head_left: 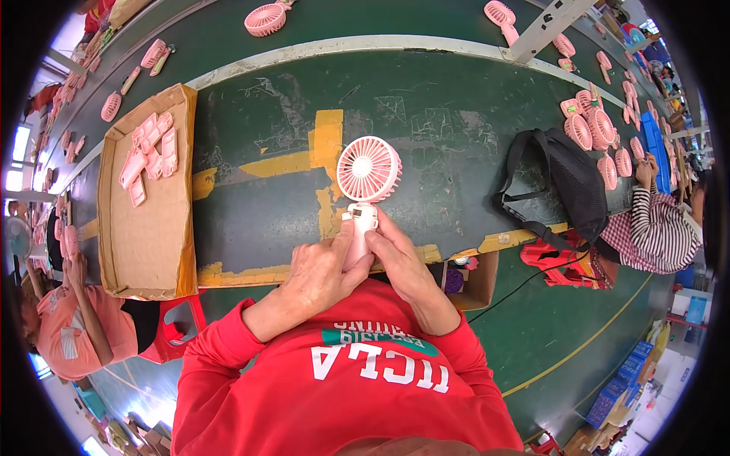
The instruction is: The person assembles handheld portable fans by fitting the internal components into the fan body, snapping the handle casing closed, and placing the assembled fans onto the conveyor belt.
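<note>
A pink handheld fan is held upright over the front edge of the green workbench, its round grille pointing away from me. My left hand wraps the handle from the left, thumb along its side. From the other side, my right hand grips the same handle, its thumb pressed on the front. A small dark opening shows at the top of the handle, below the grille. Fingers hide the handle's lower part.
A cardboard tray with several pink plastic pieces stands on the left. On the right lies a black bag, with several pink fans behind it. A conveyor runs beyond the metal rail. Co-workers sit on both sides.
</note>
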